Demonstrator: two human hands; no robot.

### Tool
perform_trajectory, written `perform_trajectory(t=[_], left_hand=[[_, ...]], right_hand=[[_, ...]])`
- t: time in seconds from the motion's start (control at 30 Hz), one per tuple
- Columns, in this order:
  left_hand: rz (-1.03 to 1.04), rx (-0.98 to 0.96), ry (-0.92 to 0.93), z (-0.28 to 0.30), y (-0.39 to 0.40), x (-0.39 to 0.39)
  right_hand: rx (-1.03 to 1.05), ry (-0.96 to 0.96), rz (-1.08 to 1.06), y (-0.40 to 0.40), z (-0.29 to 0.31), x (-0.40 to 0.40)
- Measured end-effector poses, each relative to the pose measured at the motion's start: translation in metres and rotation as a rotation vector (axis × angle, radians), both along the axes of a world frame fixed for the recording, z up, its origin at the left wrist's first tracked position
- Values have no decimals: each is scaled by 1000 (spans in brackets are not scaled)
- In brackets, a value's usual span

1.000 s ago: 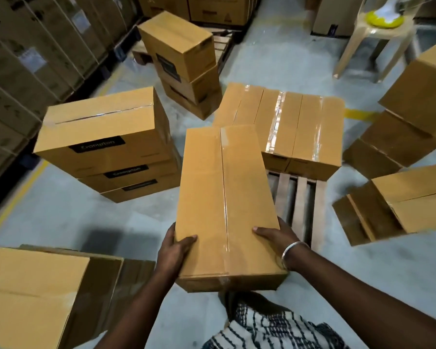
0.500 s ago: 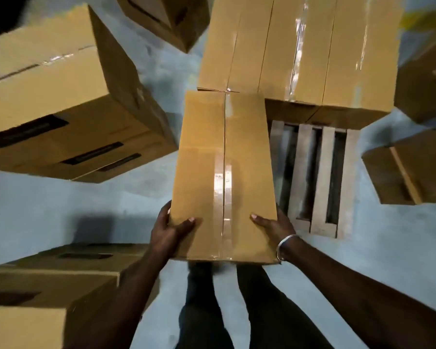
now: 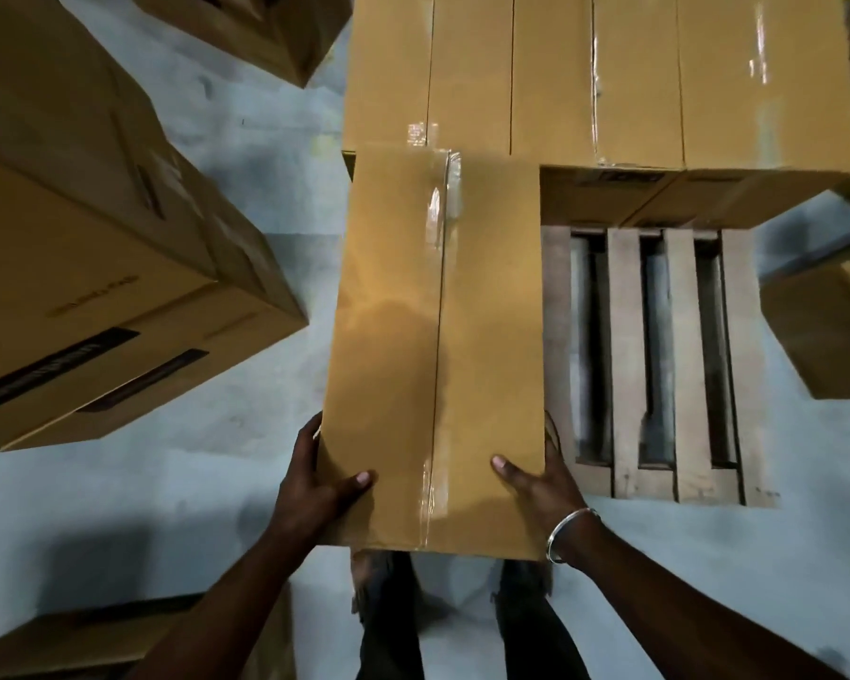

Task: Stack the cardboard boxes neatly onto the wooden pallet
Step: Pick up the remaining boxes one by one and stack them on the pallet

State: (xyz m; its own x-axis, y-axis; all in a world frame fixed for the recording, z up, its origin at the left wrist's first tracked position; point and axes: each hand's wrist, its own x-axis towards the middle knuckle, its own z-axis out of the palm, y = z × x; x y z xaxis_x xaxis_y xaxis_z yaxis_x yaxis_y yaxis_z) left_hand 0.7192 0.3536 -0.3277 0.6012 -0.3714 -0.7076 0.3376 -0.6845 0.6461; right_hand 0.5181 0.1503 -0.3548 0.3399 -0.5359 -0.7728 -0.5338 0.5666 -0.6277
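Both hands carry a long tan cardboard box sealed with clear tape (image 3: 438, 346) by its near end. Left hand (image 3: 315, 488) wraps the near-left corner, thumb flat on top, other fingers curled under or along the side, mostly hidden. Right hand (image 3: 541, 483) with a thin silver bangle (image 3: 572, 532) grips the near-right corner the same way, thumb on top, fingers out of sight below.

The box lies over the left part of the slatted wooden pallet (image 3: 678, 365), its far end against the row of taped brown cartons (image 3: 599, 76) already on the pallet's far half. Can't tell if it's fully set down.

Progress, as a judgement: first layer partly done, the right near slats are bare. More brown cartons stand on the grey concrete floor (image 3: 227, 493): a printed stack left (image 3: 84, 267), one near-left (image 3: 89, 645), one right (image 3: 835, 331).
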Motion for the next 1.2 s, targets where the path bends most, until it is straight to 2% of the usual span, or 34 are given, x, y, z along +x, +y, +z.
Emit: perform_trajectory(t=[0.2,0.37,0.6,0.87,1.03,1.2], left_hand=[[-88,85,11,-44,7,17],[-59,11,136,-63,14,28],[-1,3,96,-77,7,25],[27,17,47,-83,10,33],[10,6,34,-86,13,30],[-75,92,-15,-90,22,29]], right_hand=[[-74,-18,54,8,-44,16],[-75,7,99,4,-62,19],[-126,44,92,8,-69,21],[-106,-15,34,16,-74,29],[-122,8,80,14,-74,27],[-113,12,89,14,-78,30]])
